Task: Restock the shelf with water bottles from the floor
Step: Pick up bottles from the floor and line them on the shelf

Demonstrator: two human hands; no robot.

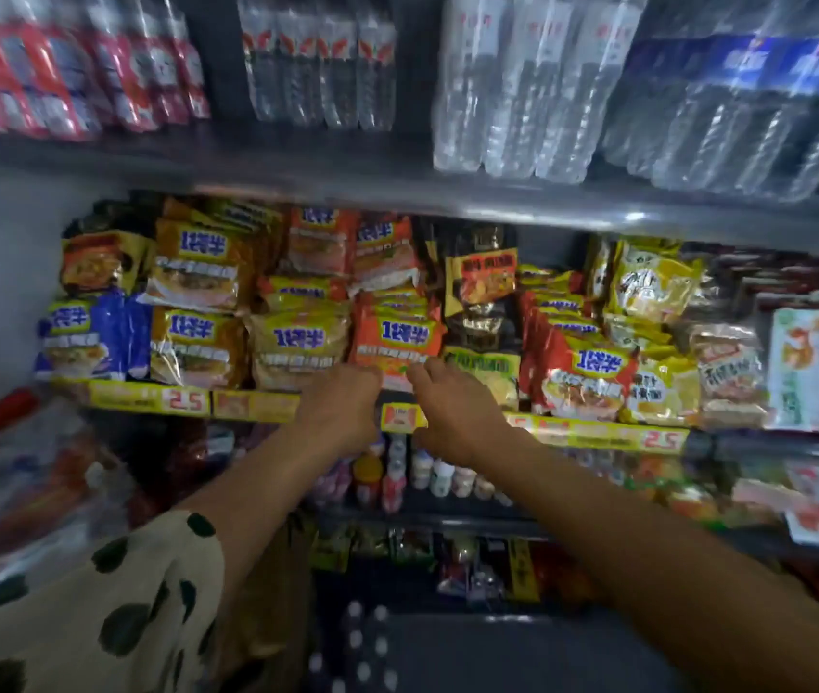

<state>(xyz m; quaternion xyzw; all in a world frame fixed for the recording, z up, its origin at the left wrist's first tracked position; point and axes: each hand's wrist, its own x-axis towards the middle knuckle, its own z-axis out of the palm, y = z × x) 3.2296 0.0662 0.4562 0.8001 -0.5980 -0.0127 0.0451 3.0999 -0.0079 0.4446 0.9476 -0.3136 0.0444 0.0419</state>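
Both hands reached level at the noodle packets point(397, 342), left hand point(340, 407) curled and right hand point(452, 412) loosely spread, neither holding anything, while the upright water bottles point(512, 87) stood overhead, nearer the right.

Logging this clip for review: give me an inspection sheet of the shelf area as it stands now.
Surface: noodle shelf, yellow price strips along its edge.
Job's things: water bottles on the top shelf; none in either hand, floor stock not in view.
Clutter: noodle packs crowd the middle shelf; small bottles stand below.
Grips: left hand and right hand both reach to the orange pack at the shelf edge; blur hides whether either holds it.
Cables: nothing seen.
Surroundings: red packs top left; spotted sleeve lower left; picture blurred.
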